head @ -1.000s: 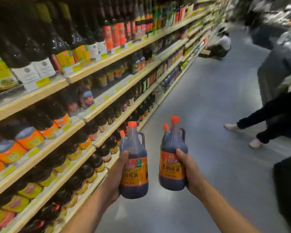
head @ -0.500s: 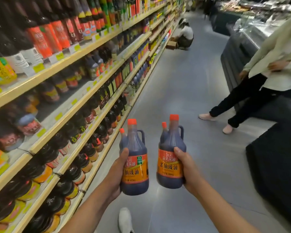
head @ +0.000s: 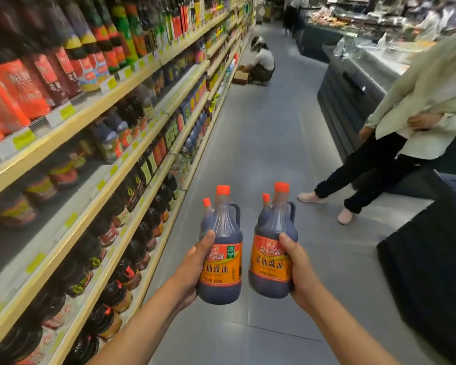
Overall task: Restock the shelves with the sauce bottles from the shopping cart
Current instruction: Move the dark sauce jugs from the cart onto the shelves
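Carrying stage. The left hand (head: 192, 270) is wrapped around one sauce bottle (head: 220, 259), the right hand (head: 299, 270) around another (head: 271, 259); both bottles are upright, held over the aisle floor (head: 261, 154). A smaller capped bottle shows behind each (whether attached, unclear). Best kept vertical and apart. The shelves (head: 95, 106) run along the left; a bystander's legs (head: 358, 177) narrow the right side.

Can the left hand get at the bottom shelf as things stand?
Probably yes, to set bottles down: the left hand is beside the bottom shelf, nothing between. But it is full, gripping sauce bottles.
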`<state>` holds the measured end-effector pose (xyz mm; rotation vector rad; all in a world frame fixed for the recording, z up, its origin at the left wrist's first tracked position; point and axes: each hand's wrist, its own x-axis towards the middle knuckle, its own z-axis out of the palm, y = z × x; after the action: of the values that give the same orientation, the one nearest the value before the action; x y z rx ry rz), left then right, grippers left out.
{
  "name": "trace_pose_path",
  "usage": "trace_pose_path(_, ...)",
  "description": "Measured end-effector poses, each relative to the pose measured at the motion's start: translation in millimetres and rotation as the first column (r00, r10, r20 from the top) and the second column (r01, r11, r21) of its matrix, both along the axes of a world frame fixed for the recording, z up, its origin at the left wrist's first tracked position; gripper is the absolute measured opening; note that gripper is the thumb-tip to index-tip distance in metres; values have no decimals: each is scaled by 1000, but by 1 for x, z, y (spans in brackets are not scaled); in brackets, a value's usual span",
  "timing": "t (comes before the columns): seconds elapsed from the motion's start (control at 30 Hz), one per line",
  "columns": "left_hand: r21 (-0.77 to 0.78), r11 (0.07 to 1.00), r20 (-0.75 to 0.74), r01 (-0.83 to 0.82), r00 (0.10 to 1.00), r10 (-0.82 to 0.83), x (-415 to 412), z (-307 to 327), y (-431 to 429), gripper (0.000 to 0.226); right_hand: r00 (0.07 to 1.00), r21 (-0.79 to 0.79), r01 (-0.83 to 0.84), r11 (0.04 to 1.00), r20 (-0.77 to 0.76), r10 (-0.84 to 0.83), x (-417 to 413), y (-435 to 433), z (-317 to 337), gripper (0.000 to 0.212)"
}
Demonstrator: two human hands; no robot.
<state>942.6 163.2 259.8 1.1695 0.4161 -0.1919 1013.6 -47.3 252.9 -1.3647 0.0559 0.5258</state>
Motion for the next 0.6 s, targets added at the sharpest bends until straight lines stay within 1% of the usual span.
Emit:
trace_pose_path(0.2,-15,999,10,-37,999,37,86,-3,23,65,1000,9,-20,1000,10,20,91,30,-1,52)
trace_pose_path(0.27,-17,998,26,-65,998,65,115,-6,28,73,999,14,-40,999,9,40,124,40,-5,55)
trace_pose_path(0.33,-10,996,46,-86,995,87,144,-11,35,84,996,21,-88,996,28,88,159,52,-8,63)
trace_pose_path(0.4,1,988,61,-155,986,155,171,-16,44,89,986,4,-158,987,54,158,196,66,-8,79)
trace_pose_path(0.43,9,979,55,-203,978,202,183,-18,48,88,978,-7,-198,980,65,198,215,73,-8,85)
trace_pose_path(0.47,10,966,56,-257,965,256,194,-20,52,82,968,-14,-239,971,73,240,233,81,-8,86)
trace_pose_path(0.53,-17,936,78,-353,932,353,209,-22,60,66,942,-21,-322,946,88,323,264,98,-7,89)
trace_pose_path(0.57,-22,917,85,-399,913,399,214,-22,65,66,927,-21,-363,932,92,363,278,109,-6,96)
trace_pose_path(0.6,-19,899,89,-438,894,438,217,-23,72,73,912,-22,-399,917,94,400,290,120,-5,101)
